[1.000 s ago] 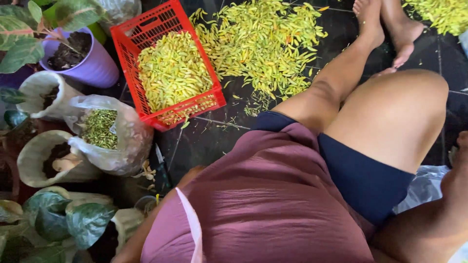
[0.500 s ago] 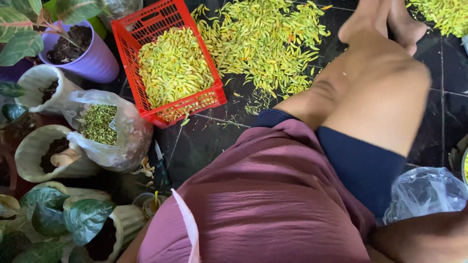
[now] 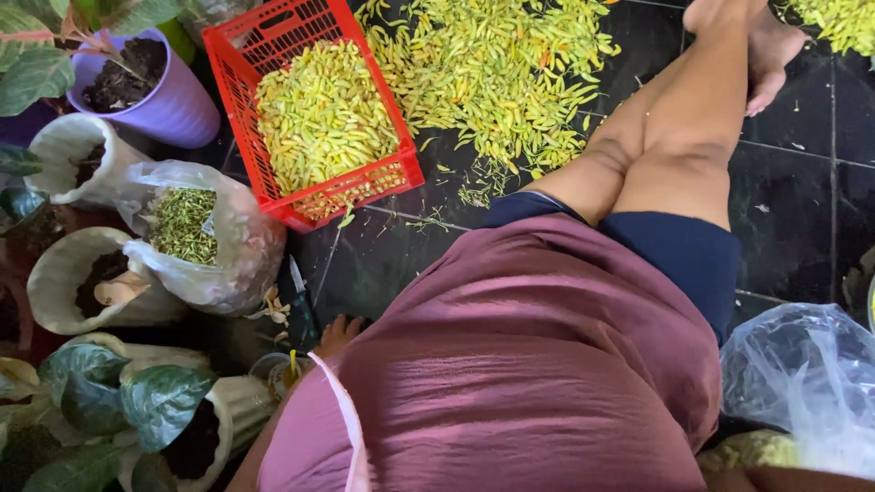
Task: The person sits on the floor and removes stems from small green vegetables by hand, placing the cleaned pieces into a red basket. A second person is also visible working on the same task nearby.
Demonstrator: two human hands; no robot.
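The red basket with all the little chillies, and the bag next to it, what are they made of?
The red basket looks like hard moulded plastic: its walls are a stiff grid of holes with a dull shine. The bag beside it seems to be thin clear plastic film, since it crinkles, glints, and shows green stems inside. The left hand rests on the floor nearby.

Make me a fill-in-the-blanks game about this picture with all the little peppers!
The crate full of yellow-green peppers is coloured ____.
The plant pot at the top left is coloured ____.
More peppers lie loose on the dark tiled ____.
The left hand rests beside a clear ____ of green stems.

Missing words: red; purple; floor; bag
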